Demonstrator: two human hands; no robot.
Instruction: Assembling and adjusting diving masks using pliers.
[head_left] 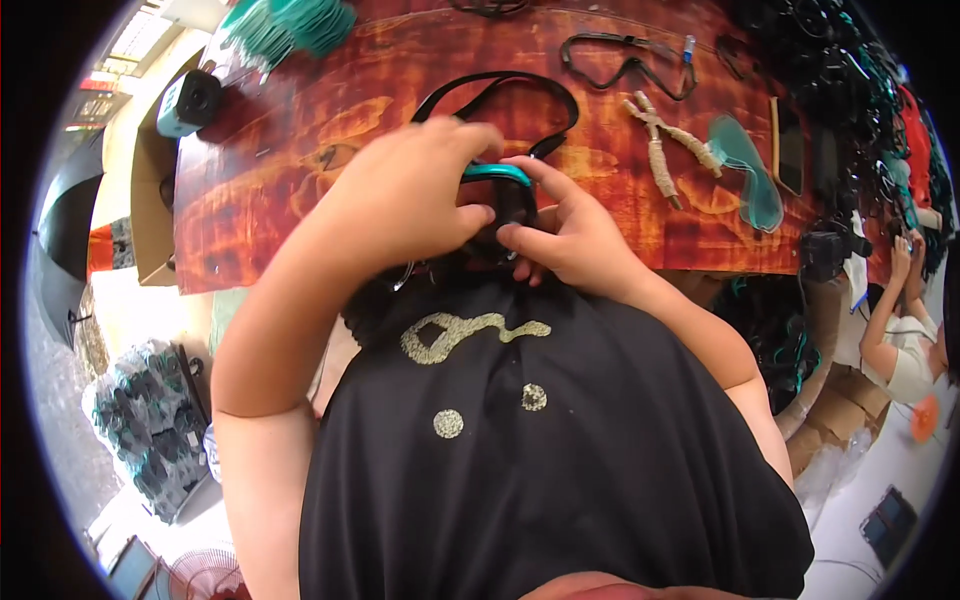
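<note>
Both your hands are on a black eyewear piece with a glossy teal rim [500, 174], which sits between them over the near edge of the red-brown, wood-patterned counter [300, 215], just ahead of your black shirt [620, 430]. Your left hand [415, 190] curls round its left side, thumb toward you; your right hand [580, 235] grips the right side, thumb near you and a finger at the teal rim. Some fingertips are hidden. A flat black strap [565, 95] loops on the counter just beyond your hands. Farther right, you have a black goggle frame [636, 65], pliers with cream-wrapped handles [657, 165], a translucent teal lens [755, 185] and a dark flat rectangular device [788, 145]. Stacked teal pieces [305, 25] lie at the far left.
</note>
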